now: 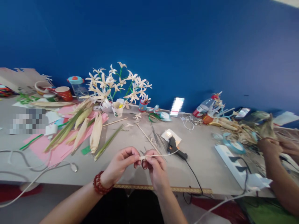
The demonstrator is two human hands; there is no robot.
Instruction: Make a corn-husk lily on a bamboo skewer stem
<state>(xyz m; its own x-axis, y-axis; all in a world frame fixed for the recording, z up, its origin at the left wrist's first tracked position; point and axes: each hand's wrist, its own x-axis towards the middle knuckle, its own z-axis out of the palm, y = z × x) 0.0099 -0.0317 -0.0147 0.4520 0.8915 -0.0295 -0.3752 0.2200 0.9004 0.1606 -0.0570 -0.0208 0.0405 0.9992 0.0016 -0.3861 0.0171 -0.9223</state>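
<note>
My left hand (121, 163) and my right hand (155, 166) meet over the near edge of the grey table (201, 168). Both pinch a thin pale strip (161, 154) that runs from between my fingertips out to the right. A red bead bracelet (99, 183) is on my left wrist. Just beyond my hands lie thin wires and sticks (154, 138) and a black glue gun (175, 147) on a white card.
A bunch of pale handmade flowers (116, 84) stands at the back with cups around it. Dried husks (95, 133) lie on pink paper at left. Another person's hands (275, 146) work in a husk pile at right, beside a white power strip (233, 163).
</note>
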